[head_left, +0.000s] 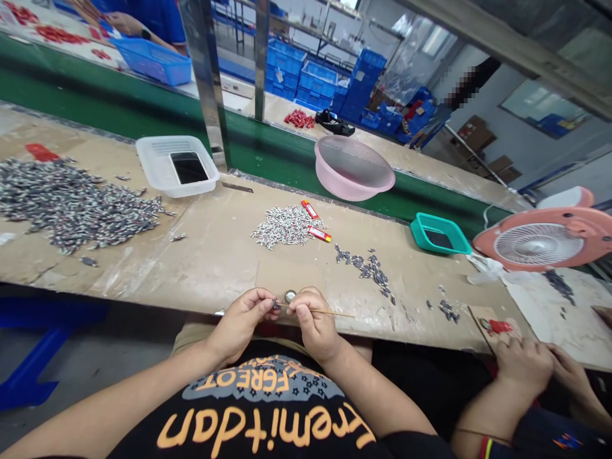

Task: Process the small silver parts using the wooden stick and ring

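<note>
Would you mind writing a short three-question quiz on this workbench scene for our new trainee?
1. Which hand holds the thin stick?
2. True or false: the smartphone lies in the white plastic tray.
3. What colour is the shallow tray beside the fan?

Key: 1. The right hand. 2. True. 3. Teal.
</note>
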Available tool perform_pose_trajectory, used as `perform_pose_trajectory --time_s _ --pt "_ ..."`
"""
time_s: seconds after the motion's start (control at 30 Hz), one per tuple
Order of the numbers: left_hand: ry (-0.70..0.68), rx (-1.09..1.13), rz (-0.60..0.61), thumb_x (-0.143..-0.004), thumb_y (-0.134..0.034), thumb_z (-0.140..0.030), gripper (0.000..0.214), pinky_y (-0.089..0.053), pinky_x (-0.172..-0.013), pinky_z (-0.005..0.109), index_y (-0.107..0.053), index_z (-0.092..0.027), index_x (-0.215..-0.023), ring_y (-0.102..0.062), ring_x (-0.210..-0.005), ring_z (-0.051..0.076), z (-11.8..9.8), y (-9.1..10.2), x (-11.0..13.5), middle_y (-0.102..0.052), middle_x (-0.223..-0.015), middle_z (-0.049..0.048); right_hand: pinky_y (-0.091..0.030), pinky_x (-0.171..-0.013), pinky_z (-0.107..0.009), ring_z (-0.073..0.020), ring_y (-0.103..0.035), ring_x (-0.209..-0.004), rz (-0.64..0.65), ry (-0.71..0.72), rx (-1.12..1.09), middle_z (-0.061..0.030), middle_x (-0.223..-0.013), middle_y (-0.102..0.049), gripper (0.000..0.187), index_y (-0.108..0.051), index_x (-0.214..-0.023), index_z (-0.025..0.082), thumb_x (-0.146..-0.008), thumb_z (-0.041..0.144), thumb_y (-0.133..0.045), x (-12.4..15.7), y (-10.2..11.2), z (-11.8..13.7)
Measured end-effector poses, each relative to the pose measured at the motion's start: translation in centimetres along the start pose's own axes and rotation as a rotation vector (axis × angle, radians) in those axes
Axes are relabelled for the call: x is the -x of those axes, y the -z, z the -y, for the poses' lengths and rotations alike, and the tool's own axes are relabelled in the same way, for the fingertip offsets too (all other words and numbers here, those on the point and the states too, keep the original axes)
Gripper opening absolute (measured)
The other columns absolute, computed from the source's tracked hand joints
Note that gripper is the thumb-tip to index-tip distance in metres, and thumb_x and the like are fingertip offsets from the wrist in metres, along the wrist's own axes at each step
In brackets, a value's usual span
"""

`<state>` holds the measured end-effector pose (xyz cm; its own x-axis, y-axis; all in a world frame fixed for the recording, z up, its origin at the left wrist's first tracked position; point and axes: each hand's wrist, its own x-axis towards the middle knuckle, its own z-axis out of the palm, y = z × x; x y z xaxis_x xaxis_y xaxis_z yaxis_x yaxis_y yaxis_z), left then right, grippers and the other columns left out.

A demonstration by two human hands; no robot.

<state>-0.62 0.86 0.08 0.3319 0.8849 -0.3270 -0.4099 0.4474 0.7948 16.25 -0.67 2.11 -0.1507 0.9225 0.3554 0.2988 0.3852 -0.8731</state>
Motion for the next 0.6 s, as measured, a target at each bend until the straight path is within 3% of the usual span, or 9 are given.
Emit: perform_pose_trajectory --time_s 0.27,0.43,0.6 --pt "0.013 0.026 -0.020 -0.075 -0.069 -0.032 0.019 -0.048 -0.075 0.027 -0.061 -0.015 -0.081 -0.061 -0.073 0.013 0.0 0.2 -0.1 -0.067 -0.080 0.0038 -0.041 -0.077 -0.037 -0.0192 -0.053 -0.077 -0.047 -0.008 0.112 -0.0037 -0.072 -0.058 0.025 -0.059 -0.078 0.022 -0.093 0.031 -0.040 -0.1 1.2 -1.6" --pt "0.009 0.025 -0.005 -0.076 -0.068 -0.032 0.019 -0.048 -0.075 0.027 -0.061 -0.015 -0.081 -0.060 -0.073 0.013 0.0 0.2 -0.1 -0.066 -0.079 0.0038 -0.038 -0.075 -0.035 -0.0184 -0.050 -0.074 0.049 -0.045 0.316 -0.0028 -0.070 -0.059 0.025 -0.060 -0.075 0.022 -0.092 0.030 -0.043 -0.6 1.7 -3.0" --pt "0.005 -0.012 0.003 -0.078 -0.067 -0.032 0.019 -0.047 -0.074 0.026 -0.060 -0.016 -0.083 -0.059 -0.073 0.013 0.1 0.2 -0.1 -0.065 -0.079 0.0033 -0.041 -0.075 -0.035 -0.0184 -0.052 -0.075 -0.038 -0.028 0.115 -0.0029 -0.071 -0.058 0.026 -0.058 -0.076 0.022 -0.093 0.030 -0.041 -0.2 1.6 -1.6"
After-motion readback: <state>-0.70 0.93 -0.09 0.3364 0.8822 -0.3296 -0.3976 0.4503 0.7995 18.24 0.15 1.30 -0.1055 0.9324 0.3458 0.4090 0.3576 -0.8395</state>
